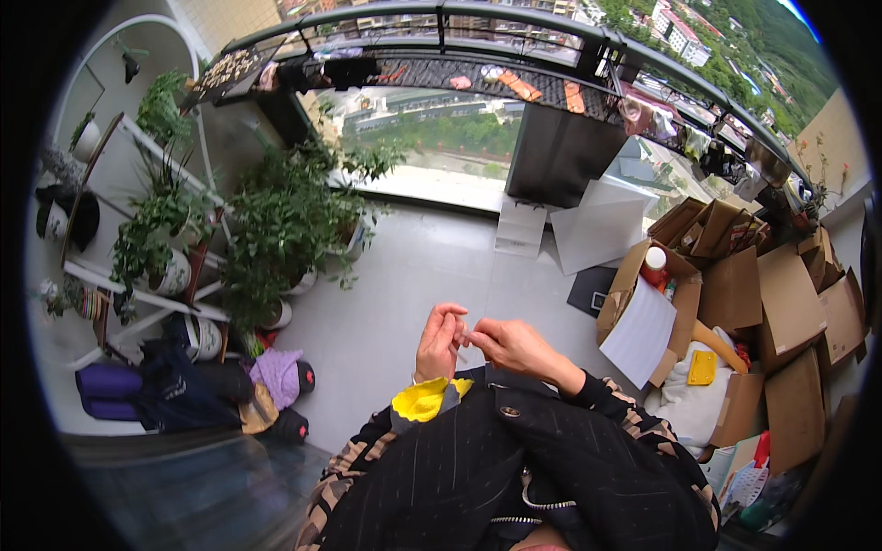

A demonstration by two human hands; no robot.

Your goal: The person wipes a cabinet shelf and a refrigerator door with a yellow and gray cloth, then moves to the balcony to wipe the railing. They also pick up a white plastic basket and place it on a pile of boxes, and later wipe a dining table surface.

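Observation:
My left hand (pixel 435 348) is raised in front of my chest with its fingers bent together. My right hand (pixel 517 346) meets it from the right, thumb and forefinger pinched. A small, thin, pale strip (pixel 460 355) shows between the hands, and both seem to grip it; its exact kind is too small to tell. Around my left wrist lies a yellow cloth (pixel 422 401) with a grey edge. Below both hands spreads a dark pinstriped garment (pixel 475 454) with a button (pixel 510 412) near its top.
Potted plants (pixel 282 220) and a white plant stand (pixel 158 293) are on the left. Bags and a purple cloth (pixel 277 372) lie below them. Cardboard boxes (pixel 730 289) crowd the right, beside leaning white boards (pixel 598 231). Ahead runs a balcony railing (pixel 441 9) with laundry (pixel 651 117).

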